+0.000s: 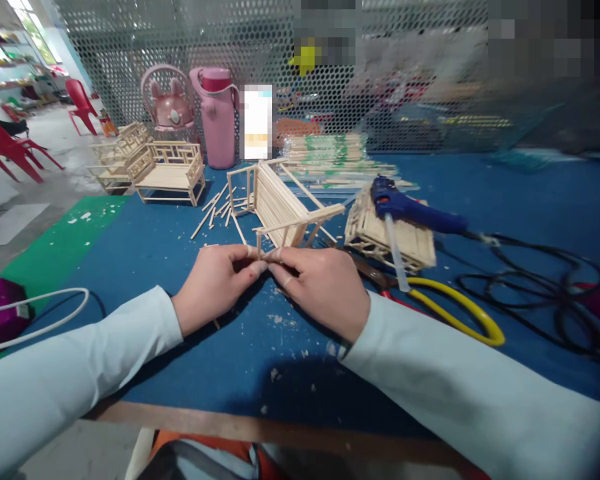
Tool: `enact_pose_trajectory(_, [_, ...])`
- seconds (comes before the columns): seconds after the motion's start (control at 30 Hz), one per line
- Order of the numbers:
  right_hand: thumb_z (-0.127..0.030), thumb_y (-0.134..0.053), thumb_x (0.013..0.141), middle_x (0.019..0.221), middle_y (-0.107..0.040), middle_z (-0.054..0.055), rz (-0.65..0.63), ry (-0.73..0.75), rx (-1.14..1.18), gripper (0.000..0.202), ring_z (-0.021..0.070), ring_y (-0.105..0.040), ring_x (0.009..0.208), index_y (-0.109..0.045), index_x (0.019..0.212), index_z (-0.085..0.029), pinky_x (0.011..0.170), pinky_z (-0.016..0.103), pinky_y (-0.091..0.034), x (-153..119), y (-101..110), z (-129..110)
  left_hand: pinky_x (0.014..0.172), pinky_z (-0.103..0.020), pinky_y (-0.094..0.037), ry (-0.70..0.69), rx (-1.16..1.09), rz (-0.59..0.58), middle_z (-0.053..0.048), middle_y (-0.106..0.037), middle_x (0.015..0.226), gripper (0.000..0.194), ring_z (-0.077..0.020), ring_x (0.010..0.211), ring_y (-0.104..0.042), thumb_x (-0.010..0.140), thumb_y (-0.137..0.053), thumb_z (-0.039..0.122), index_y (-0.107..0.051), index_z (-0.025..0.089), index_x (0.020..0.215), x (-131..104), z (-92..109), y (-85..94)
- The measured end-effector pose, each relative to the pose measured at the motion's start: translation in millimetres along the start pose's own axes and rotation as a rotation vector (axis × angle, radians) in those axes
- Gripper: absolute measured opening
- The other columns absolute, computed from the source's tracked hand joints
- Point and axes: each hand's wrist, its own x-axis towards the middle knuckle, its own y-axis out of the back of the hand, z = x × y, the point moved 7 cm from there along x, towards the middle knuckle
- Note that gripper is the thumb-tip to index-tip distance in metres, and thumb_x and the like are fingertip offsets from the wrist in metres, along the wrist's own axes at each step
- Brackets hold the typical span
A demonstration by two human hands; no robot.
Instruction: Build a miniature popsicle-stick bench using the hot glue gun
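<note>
A miniature bench of thin wooden sticks lies tipped over on the blue tabletop, its slatted panel and stick legs showing. My left hand pinches the bench's near corner, thumb and forefinger pressed together. From the other side my right hand is closed on the same corner, and the fingertips of both hands meet. Whatever small piece may sit between the fingertips is hidden. Loose short sticks are scattered left of the bench. To its right, a blue glue gun rests on another stick piece.
Finished miniature benches stand at the back left, beside a pink bottle and a lit phone. Bundled sticks lie along the mesh screen. Yellow-handled cutters and a black cable lie at the right.
</note>
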Motion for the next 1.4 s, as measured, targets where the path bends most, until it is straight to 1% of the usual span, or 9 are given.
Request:
enact_pose_trajectory(0.1, [-0.025, -0.052, 0.085, 0.077, -0.075, 0.003, 0.066, 0.045, 0.019, 0.022, 0.0167, -0.068, 0.068, -0.073, 0.086, -0.023, 0.06, 0.026, -0.043, -5.3, 11.7, -1.6, 0.063, -0.022, -0.045, -0.004, 0.018, -0.001, 0.0, -0.075, 0.078, 0.016, -0.0127, 0.067, -0.065, 0.083, -0.059, 0.022, -0.073, 0.017, 0.09, 0.2, 0.7, 0.1])
enact_pose_trajectory(0.2, [-0.019, -0.051, 0.082, 0.079, -0.075, 0.002, 0.2, 0.062, 0.077, 0.024, 0.0147, -0.067, 0.068, -0.073, 0.089, -0.022, 0.063, 0.025, -0.047, -14.4, 35.1, -0.2, 0.061, -0.02, -0.045, -0.01, 0.017, 0.014, 0.001, -0.074, 0.074, 0.014, -0.011, 0.064, -0.063, 0.083, -0.06, 0.022, -0.073, 0.016, 0.084, -0.5, 2.2, 1.6])
enact_pose_trajectory(0.33, [-0.017, -0.054, 0.078, 0.061, -0.068, -0.002, 0.252, -0.023, 0.162, 0.021, 0.0112, -0.059, 0.051, -0.071, 0.087, -0.022, 0.057, 0.023, -0.045, -21.2, 51.6, 9.8, 0.062, -0.019, -0.046, -0.017, 0.018, 0.026, 0.001, -0.073, 0.073, 0.013, -0.0109, 0.064, -0.063, 0.082, -0.061, 0.021, -0.072, 0.015, 0.082, -1.2, 4.9, 2.7])
enact_pose_trajectory(0.4, [-0.017, -0.055, 0.076, 0.055, -0.065, -0.004, 0.213, -0.075, 0.187, 0.018, 0.0106, -0.055, 0.047, -0.07, 0.085, -0.021, 0.054, 0.023, -0.043, -20.6, 48.3, 14.3, 0.063, -0.02, -0.048, -0.002, 0.009, 0.026, 0.0, -0.074, 0.076, 0.014, -0.012, 0.066, -0.064, 0.082, -0.061, 0.023, -0.073, 0.015, 0.085, -1.6, 4.7, 2.8])
enact_pose_trajectory(0.63, [-0.019, -0.055, 0.076, 0.059, -0.066, -0.003, -0.003, -0.131, 0.181, 0.019, 0.0115, -0.056, 0.051, -0.071, 0.084, -0.022, 0.056, 0.024, -0.04, -15.9, 21.9, 17.4, 0.067, -0.024, -0.05, 0.008, 0.016, 0.038, -0.003, -0.075, 0.081, 0.018, -0.0152, 0.069, -0.066, 0.081, -0.061, 0.026, -0.072, 0.016, 0.09, -4.2, 2.8, 4.2])
enact_pose_trajectory(0.8, [-0.021, -0.055, 0.078, 0.062, -0.068, -0.001, -0.056, -0.133, 0.179, 0.019, 0.013, -0.059, 0.055, -0.071, 0.087, -0.022, 0.059, 0.024, -0.04, -15.5, 16.4, 18.5, 0.064, -0.024, -0.049, 0.011, 0.047, 0.034, -0.002, -0.073, 0.074, 0.02, -0.0143, 0.065, -0.063, 0.079, -0.062, 0.026, -0.072, 0.015, 0.091, -5.4, 4.2, 4.8])
enact_pose_trajectory(1.0, [-0.026, -0.051, 0.085, 0.078, -0.074, 0.003, -0.003, -0.011, 0.063, 0.023, 0.0154, -0.065, 0.068, -0.071, 0.097, -0.022, 0.062, 0.025, -0.039, -10.2, 13.3, 5.7, 0.068, -0.024, -0.05, 0.009, 0.029, 0.021, -0.003, -0.075, 0.083, 0.021, -0.0154, 0.072, -0.066, 0.081, -0.06, 0.026, -0.073, 0.015, 0.094, -5.3, 3.8, 4.1])
enact_pose_trajectory(1.13, [-0.029, -0.048, 0.088, 0.075, -0.074, 0.004, 0.023, 0.078, -0.06, 0.025, 0.0162, -0.065, 0.068, -0.072, 0.085, -0.021, 0.058, 0.027, -0.033, -4.2, 9.2, -6.1, 0.072, -0.026, -0.052, 0.0, 0.01, 0.014, -0.003, -0.076, 0.088, 0.02, -0.016, 0.074, -0.067, 0.082, -0.059, 0.022, -0.073, 0.016, 0.095, -4.5, 4.0, 3.4])
enact_pose_trajectory(1.4, [-0.028, -0.052, 0.086, 0.075, -0.074, 0.004, 0.016, 0.031, -0.086, 0.022, 0.0169, -0.064, 0.067, -0.072, 0.083, -0.021, 0.057, 0.028, -0.03, 0.3, 4.5, -3.0, 0.081, -0.03, -0.053, 0.001, 0.007, 0.003, -0.003, -0.076, 0.093, 0.022, -0.0179, 0.08, -0.069, 0.084, -0.058, 0.023, -0.073, 0.018, 0.1, -3.4, 2.5, 1.9])
